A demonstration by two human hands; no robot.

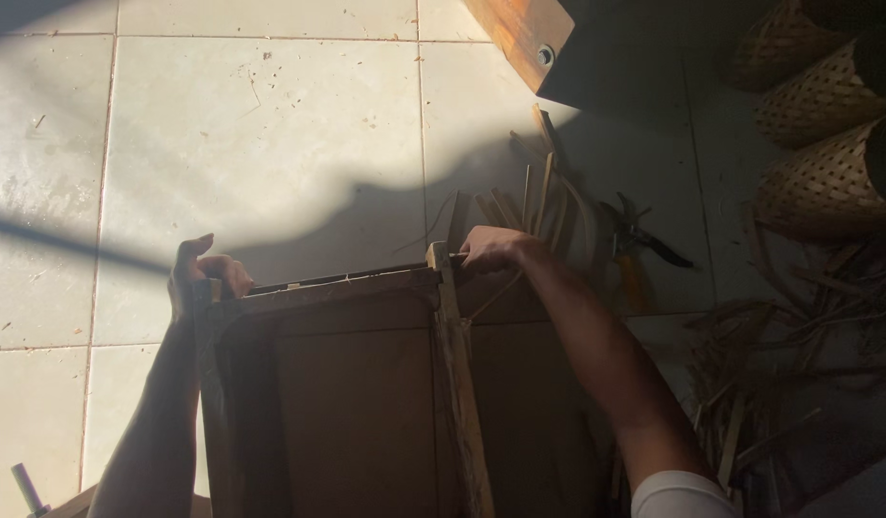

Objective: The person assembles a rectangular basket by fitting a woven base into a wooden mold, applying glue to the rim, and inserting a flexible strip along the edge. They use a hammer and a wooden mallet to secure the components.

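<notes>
My left hand (203, 276) grips one end of a long dark blade (328, 280) that lies across the far edge of a brown wooden stool (357, 403). At the blade's other end my right hand (493, 247) is closed on it. Between the hands a split bamboo strip (457, 374) stands on the stool's top, running from the blade toward me. The blade's edge meets the strip's far end (437, 255).
Cut bamboo strips (539, 201) lie on the tiled floor beyond my right hand. Pruning shears (635, 240) rest beside them. Woven baskets (827, 105) stack at the upper right. Loose shavings (798, 336) pile at the right. A wooden leg (520, 34) shows at the top.
</notes>
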